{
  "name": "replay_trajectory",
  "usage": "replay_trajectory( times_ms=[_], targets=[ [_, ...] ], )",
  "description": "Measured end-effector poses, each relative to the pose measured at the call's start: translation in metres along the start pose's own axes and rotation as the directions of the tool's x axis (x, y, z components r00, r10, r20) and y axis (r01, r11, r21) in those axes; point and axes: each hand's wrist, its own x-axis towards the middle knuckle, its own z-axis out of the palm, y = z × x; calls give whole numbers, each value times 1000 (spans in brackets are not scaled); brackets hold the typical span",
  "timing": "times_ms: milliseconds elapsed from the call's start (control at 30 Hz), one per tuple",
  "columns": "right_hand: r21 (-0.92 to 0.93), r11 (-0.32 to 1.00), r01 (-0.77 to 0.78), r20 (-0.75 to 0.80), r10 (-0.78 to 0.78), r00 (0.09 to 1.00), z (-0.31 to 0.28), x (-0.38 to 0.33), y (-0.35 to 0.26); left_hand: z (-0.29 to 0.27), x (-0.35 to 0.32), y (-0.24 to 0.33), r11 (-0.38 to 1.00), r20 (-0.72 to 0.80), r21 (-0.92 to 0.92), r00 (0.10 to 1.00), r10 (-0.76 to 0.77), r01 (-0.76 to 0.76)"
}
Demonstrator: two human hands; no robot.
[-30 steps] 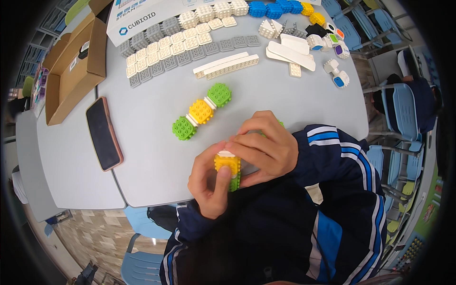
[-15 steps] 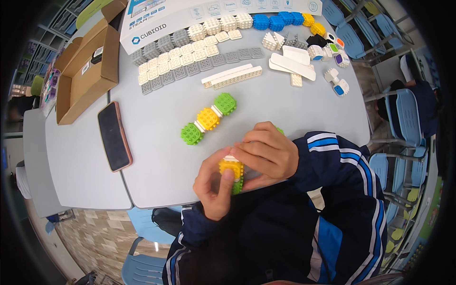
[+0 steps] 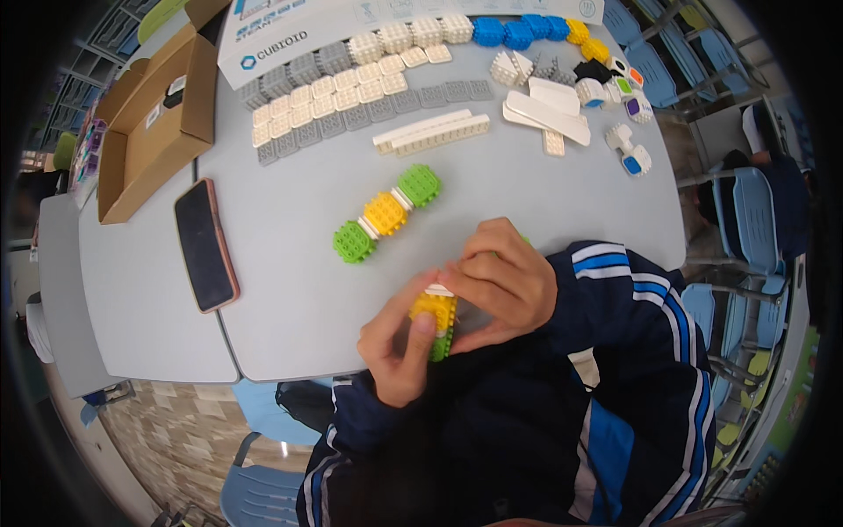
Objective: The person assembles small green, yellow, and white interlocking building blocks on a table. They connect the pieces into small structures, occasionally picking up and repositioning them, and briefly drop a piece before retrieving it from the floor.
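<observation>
Okay, head cam, left hand (image 3: pixel 395 344): mostly closed, thumb pressed on the yellow studded block (image 3: pixel 439 307).
Right hand (image 3: pixel 507 283): half curled, fingertips up against the white connector plate (image 3: pixel 438 290); can't tell if they're really pinching it.
Held stack: just over the near edge of the table (image 3: pixel 290 307), with a green studded block (image 3: pixel 441 348) below the yellow one.
Yellow block twisting: an off-centre shove from the right could roll it under that thumb, imo.
White plate going crooked: fingers hide most of the joint, so a slanted fit could go unnoticed.
Edge drop: lose the grip here and it could miss the table.
Green piece (image 3: pixel 524 238) behind right knuckles: mostly hidden, might get bumped.
Green-yellow-green chain (image 3: pixel 385 213): farther up the table, apart from both hands, so lower risk.
</observation>
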Motion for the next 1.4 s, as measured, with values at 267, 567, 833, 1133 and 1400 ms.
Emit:
replay_trajectory(
  times_ms=[267, 567, 833, 1133, 1400],
  targets=[
    [0, 1000, 23, -11, -23, 1000, 6, 0, 6, 5, 8, -2, 999, -33, -16, 999, 41, -42],
    [145, 989, -25, 62, 16, 998, 0, 2, 2, 1, 3, -2, 1000, -30, -15, 1000, 8, -9],
    [165, 986, 8, -5, -8, 1000, 9, -1, -1, -3, -3, -7, 999, -57, -37, 998, -36, 34],
    [-74, 996, -46, 95, 53, 994, -17, 10, -5, 9, 9, 6, 996, -122, -86, 992, -13, 3],
    [-234, 871, -432, 88, 462, 883, -44, -37, -3, 10, 11, -6, 993, -177, -116, 984, 16, -37]
  ],
)
